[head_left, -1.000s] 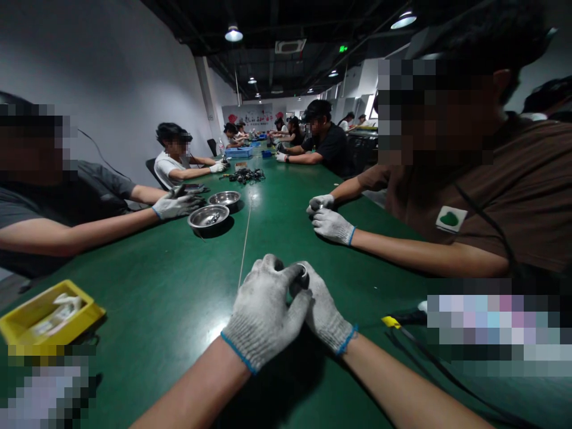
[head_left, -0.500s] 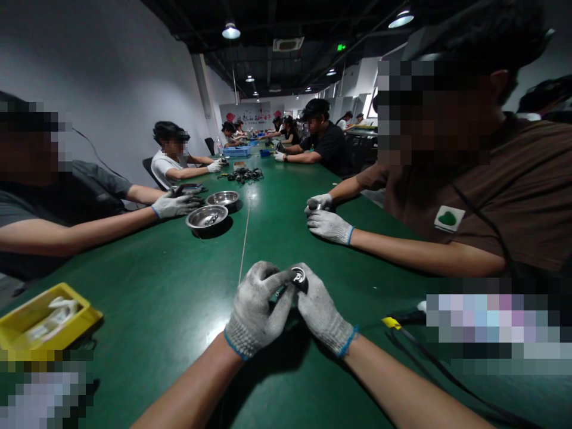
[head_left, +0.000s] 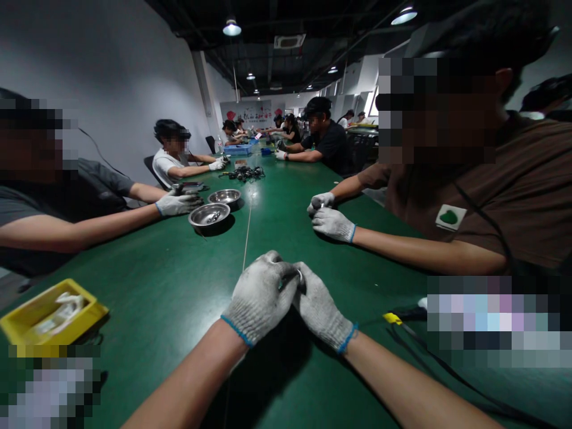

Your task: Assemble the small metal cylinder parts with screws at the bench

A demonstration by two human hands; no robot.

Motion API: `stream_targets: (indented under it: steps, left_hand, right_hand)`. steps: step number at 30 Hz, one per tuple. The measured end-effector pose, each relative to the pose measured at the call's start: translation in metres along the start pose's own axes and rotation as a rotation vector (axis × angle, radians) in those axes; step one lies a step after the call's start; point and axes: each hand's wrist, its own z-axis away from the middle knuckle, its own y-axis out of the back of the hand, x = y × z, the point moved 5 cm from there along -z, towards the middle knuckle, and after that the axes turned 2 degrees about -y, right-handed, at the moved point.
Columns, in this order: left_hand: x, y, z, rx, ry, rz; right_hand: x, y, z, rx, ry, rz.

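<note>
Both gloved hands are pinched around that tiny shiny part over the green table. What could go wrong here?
The small metal part is almost hidden between the left hand and right hand; thick gloves might let it slip onto the green table. The black cable beside the right forearm could snag.

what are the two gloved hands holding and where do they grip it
A small shiny metal ring-like part, pinched between the fingertips of the left hand and right hand. Only its rim shows; the gloved fingers hide the rest.
</note>
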Motion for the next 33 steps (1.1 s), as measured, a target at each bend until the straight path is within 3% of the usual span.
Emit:
stream_targets:
  steps: [4,16,24,33]
  left_hand:
    - [-0.004,0.003,-0.003,-0.068,0.060,0.049]
    - [-0.005,0.000,-0.004,-0.082,0.126,0.023]
    - [-0.006,0.001,-0.002,-0.045,0.114,0.026]
    - [-0.013,0.003,-0.004,-0.091,0.020,0.116]
  right_hand:
    - [0.001,-0.001,0.002,-0.023,0.012,0.062]
    - [0.004,-0.002,0.002,-0.050,-0.017,0.109]
    - [0.003,-0.001,0.001,-0.028,-0.022,0.111]
    - [0.003,-0.002,0.001,-0.034,-0.036,0.117]
